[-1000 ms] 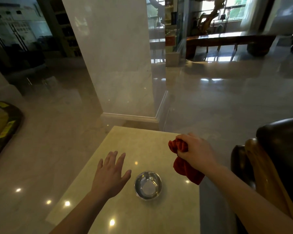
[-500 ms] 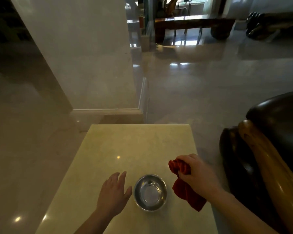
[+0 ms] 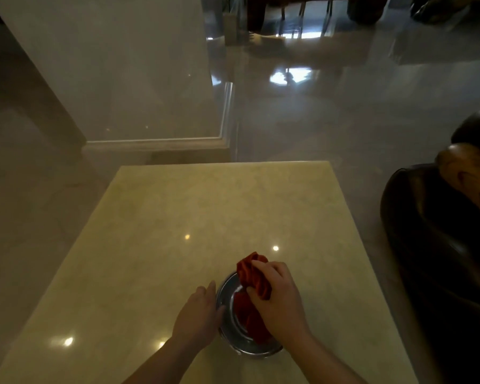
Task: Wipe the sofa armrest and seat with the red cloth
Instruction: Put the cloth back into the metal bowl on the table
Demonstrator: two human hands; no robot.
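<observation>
Since half a second earlier, our right hand (image 3: 279,303) had carried the crumpled red cloth (image 3: 252,284) over the round steel bowl (image 3: 233,328) near the cream stone table's (image 3: 205,212) near edge, fingers clenched on it; our left hand (image 3: 198,314), fingers loose, touched the bowl's left rim.

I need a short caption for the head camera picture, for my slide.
Right hand lowers the red cloth into a metal bowl; left hand steadies it.

right hand (image 3: 279,302) gripping red cloth (image 3: 254,278), over bowl (image 3: 227,328)
</observation>
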